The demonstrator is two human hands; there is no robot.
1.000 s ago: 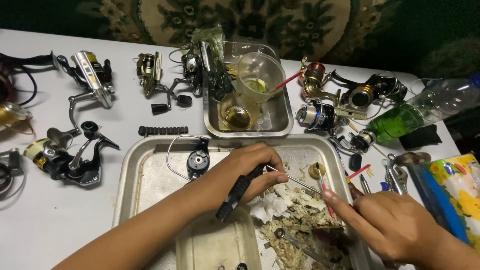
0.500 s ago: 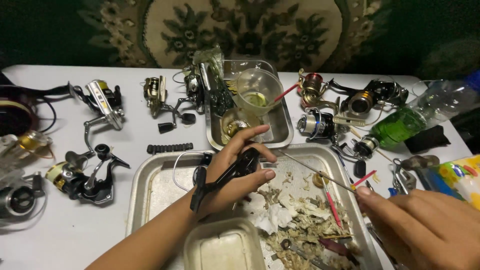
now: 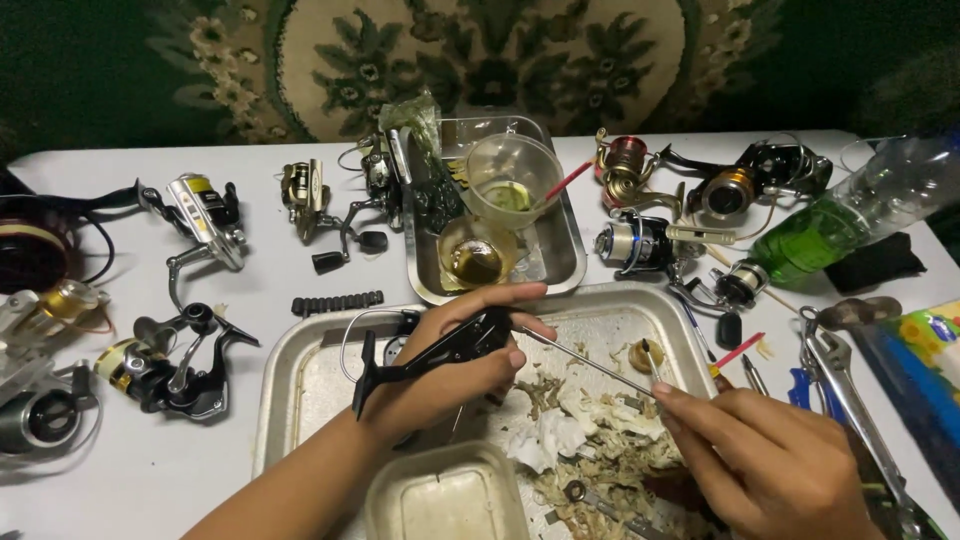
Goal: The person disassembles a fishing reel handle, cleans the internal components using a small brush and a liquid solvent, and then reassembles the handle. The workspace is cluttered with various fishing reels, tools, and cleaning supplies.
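Note:
My left hand [image 3: 455, 375] grips a black fishing-reel body [image 3: 430, 355] over the big metal tray [image 3: 300, 385]. A thin metal shaft [image 3: 590, 362] sticks out of the reel body toward the right. My right hand [image 3: 770, 460] pinches the far end of that shaft, low at the right of the tray. Under both hands the tray holds crumpled tissue and greasy scraps [image 3: 590, 440], a small brass part [image 3: 642, 355] and a pale plastic tub [image 3: 445, 495] at its near edge.
A smaller metal tray [image 3: 555, 235] behind holds a clear cup with a red straw [image 3: 510, 180] and a jar of amber oil [image 3: 472, 255]. Several spinning reels [image 3: 170, 370] lie left and right. A green-filled bottle [image 3: 850, 215], wrench [image 3: 850, 385] and black ribbed grip [image 3: 337, 301] lie around.
My left hand lifted the reel body and moved it back over the tray. My right hand slid right along the shaft to its end. The view shifted down and closer.

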